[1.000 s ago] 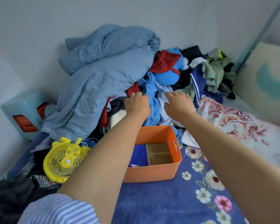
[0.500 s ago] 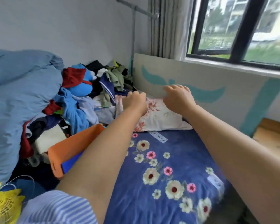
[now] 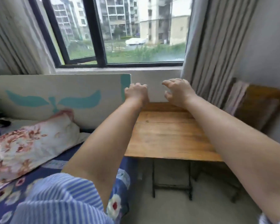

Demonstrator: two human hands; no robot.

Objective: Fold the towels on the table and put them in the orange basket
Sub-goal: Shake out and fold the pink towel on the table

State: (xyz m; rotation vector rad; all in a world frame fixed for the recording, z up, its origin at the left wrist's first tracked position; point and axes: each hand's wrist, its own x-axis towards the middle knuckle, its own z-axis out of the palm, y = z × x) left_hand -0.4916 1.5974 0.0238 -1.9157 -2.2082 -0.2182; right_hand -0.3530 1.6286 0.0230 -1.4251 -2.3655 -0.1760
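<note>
A bed (image 3: pixel 68 160) with a blue flowered sheet fills the near left, a floral pillow (image 3: pixel 27 143) lying on it. To its right stands a wooden counter (image 3: pixel 165 135), its top bare below the window (image 3: pixel 120 29). No towels or orange basket appear in view. Both arms reach over the counter's far edge: the left hand (image 3: pixel 137 94) curls into an empty loose fist, the right hand (image 3: pixel 179 92) spreads its fingers (image 3: pixel 167 82), holding nothing.
</note>
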